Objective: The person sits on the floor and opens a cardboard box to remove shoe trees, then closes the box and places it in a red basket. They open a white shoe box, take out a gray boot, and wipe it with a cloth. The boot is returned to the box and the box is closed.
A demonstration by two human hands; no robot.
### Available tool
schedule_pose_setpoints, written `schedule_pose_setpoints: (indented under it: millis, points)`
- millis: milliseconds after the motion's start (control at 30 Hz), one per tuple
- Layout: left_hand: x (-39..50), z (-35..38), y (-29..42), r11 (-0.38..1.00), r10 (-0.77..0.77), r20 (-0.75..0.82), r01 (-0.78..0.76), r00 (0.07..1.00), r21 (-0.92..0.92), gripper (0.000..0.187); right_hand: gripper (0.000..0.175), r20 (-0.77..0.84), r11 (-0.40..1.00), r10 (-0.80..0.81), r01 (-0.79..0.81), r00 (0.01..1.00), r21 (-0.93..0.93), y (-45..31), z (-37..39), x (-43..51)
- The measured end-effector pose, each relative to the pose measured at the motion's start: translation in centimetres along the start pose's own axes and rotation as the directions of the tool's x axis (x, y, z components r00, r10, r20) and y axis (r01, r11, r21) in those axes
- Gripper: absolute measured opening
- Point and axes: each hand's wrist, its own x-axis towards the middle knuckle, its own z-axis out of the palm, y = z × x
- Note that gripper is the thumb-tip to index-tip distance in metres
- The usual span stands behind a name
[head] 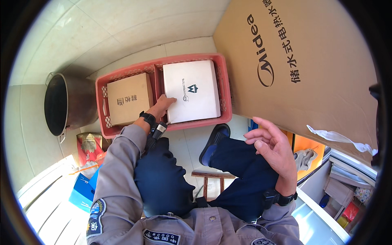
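Observation:
A red plastic crate (pixel 228 88) with a divider stands on the tiled floor. In its left section lies a brown cardboard box (pixel 128 98); the right section has a white cardboard box (pixel 196 92) with a green logo. My left hand (pixel 162 105) reaches over the divider, its thumb or a finger on the white box's left edge; the other fingers are partly hidden between the box and the divider, so its grip is unclear. My right hand (pixel 272 147) is raised over my right knee, palm turned inward, fingers loosely bent and apart, with nothing in it.
At the left a large metal pot (pixel 81 101) lies on its side near red packaging (pixel 88 150) and a blue box (pixel 82 191). A big Midea carton (pixel 300 70) stands at the right, above an orange box (pixel 312 162). A wooden stool (pixel 212 175) shows between my legs.

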Motion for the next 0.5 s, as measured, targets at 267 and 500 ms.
schedule_pose_setpoints:
  millis: [267,500]
  points:
    - [2.4,-0.8,-1.7,0.999,0.032,-0.014,-0.033,0.999,-0.043,0.059,0.063,0.014,1.000,-0.013,0.013,1.000,-0.002,0.5,-0.2,-0.1]
    - [4.4,-0.3,-3.0,0.952,0.023,0.091,0.006,0.996,-0.305,0.072,0.063,0.009,1.000,0.001,-0.001,1.000,-0.012,0.4,0.0,0.1]
